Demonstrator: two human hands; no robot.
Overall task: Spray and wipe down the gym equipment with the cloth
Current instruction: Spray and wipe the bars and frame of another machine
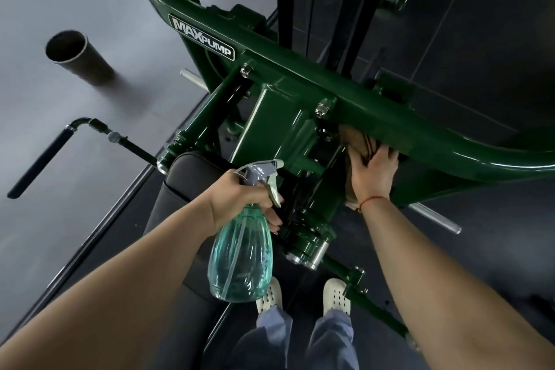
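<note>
Head view: my left hand [240,198] is wrapped round the neck of the translucent teal plastic spray bottle [240,261], just below the middle of the frame, with a finger lying by the pale trigger. The nozzle points up and to the right.

My right hand [374,173], right of centre, lies flat with the fingers spread. It presses the crumpled brown cloth [357,141] up against the lower side of the glossy dark green steel frame [390,117] of the machine. My fingertips vanish under the tube, so I cannot tell whether they hook the cloth or only push it.

The main risk, as I judge it, is the cloth. It is held by pressure alone and a loose tail hangs down past my wrist. If I ease off while sliding, it could drop to the floor.

The chrome bolt heads [322,108] just left of the cloth could snag it or scrape my knuckles if I wipe that way.

A careless squeeze of the trigger would send spray at my own hand, not the paint. The drips would land on the black padded seat [186,177] below.
</note>
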